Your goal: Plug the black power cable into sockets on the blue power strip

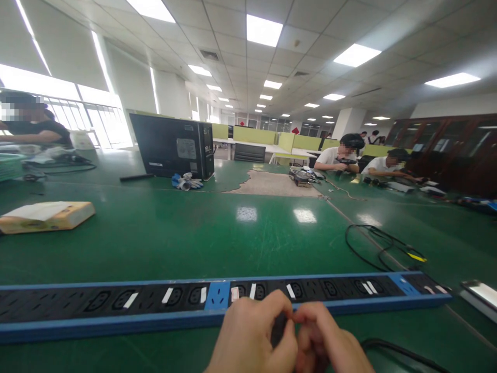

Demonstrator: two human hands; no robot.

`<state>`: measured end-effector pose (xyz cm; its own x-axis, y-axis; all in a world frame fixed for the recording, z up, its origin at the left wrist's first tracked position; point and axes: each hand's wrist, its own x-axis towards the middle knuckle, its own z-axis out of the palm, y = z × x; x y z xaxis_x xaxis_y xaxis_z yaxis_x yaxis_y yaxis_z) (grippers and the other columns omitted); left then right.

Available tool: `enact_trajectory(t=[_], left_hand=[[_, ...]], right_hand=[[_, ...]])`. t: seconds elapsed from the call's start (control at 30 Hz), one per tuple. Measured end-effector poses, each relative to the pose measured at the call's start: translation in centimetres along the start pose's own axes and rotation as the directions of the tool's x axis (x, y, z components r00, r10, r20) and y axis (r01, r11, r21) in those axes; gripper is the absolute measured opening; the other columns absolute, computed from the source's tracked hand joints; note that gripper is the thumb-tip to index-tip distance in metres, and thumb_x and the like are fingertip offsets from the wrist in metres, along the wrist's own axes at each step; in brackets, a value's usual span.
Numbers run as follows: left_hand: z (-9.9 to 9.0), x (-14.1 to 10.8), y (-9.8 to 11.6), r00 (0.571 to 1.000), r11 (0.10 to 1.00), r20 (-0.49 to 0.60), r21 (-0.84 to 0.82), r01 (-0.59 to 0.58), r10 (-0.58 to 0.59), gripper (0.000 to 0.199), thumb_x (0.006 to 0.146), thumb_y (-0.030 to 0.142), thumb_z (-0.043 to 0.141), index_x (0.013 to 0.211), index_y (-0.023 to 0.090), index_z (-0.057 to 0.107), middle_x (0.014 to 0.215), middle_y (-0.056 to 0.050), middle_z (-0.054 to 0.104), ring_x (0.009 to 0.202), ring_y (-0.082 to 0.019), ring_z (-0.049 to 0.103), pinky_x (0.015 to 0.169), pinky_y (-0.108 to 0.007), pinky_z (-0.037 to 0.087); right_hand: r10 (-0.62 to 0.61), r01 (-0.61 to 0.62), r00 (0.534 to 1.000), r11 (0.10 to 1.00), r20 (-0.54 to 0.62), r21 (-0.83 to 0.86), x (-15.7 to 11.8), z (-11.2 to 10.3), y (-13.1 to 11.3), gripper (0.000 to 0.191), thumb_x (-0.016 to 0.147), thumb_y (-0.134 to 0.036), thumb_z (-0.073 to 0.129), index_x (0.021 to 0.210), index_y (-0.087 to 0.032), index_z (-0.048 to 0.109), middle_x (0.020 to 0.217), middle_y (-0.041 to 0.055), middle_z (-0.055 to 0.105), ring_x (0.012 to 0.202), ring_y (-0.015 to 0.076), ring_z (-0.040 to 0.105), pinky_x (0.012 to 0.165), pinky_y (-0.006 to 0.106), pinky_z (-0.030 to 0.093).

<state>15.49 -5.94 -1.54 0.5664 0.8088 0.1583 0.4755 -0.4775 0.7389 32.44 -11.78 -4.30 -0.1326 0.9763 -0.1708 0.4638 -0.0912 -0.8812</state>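
Observation:
A long blue-framed power strip (218,295) with black sockets and several white stickers lies across the table in front of me. At its near edge, my left hand (252,331) is closed in a pinch, thumb against forefinger. Between those fingers shows a small dark thing (278,329), mostly hidden, whose kind I cannot make out. My right hand (330,336) is curled beside it, with its fingertips meeting those of the left. Whatever the right fingers pinch is hidden.
On the green table (186,243) are a tissue pack (50,216), a black computer case (171,147), gloves (187,181), a coiled black cable (382,243) and a phone-like device (481,298). Another cable (399,349) runs near my right hand. Co-workers (337,155) sit further off.

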Motion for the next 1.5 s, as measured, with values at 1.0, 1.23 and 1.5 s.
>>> enact_trajectory(t=[1.0, 1.23, 1.5], left_hand=[[-0.9, 2.1, -6.5, 0.979, 0.917, 0.113, 0.348, -0.197, 0.168, 0.044, 0.081, 0.038, 0.066, 0.123, 0.03, 0.057, 0.124, -0.004, 0.057, 0.109, -0.028, 0.05, 0.095, -0.045, 0.04], [-0.8, 2.1, -6.6, 0.977, 0.904, 0.118, 0.372, -0.208, 0.176, 0.042, 0.082, 0.036, 0.065, 0.124, 0.032, 0.056, 0.122, -0.002, 0.058, 0.107, -0.026, 0.052, 0.093, -0.045, 0.042], [-0.8, 2.1, -6.4, 0.979, 0.902, 0.118, 0.383, -0.199, 0.166, 0.045, 0.082, 0.034, 0.065, 0.125, 0.031, 0.055, 0.123, -0.003, 0.058, 0.109, -0.026, 0.052, 0.095, -0.045, 0.042]], right_hand=[[-0.112, -0.112, 0.956, 0.712, -0.27, -0.693, 5.9, -1.6, -3.3, 0.015, 0.078, -0.027, 0.05, 0.08, -0.022, 0.064, 0.064, 0.0023, 0.062, 0.059, 0.0167, 0.055, 0.056, 0.028, 0.024], [-0.149, -0.123, 0.945, 0.663, -0.291, -0.738, 6.2, -0.4, -3.1, 0.014, 0.076, -0.027, 0.049, 0.081, -0.024, 0.062, 0.072, 0.0045, 0.068, 0.068, 0.0209, 0.061, 0.057, 0.028, 0.022], [-0.124, -0.15, 0.935, 0.711, -0.332, -0.687, 6.3, -0.2, -2.4, 0.016, 0.075, -0.03, 0.049, 0.084, -0.026, 0.062, 0.07, 0.0016, 0.065, 0.066, 0.0199, 0.058, 0.056, 0.027, 0.021]])
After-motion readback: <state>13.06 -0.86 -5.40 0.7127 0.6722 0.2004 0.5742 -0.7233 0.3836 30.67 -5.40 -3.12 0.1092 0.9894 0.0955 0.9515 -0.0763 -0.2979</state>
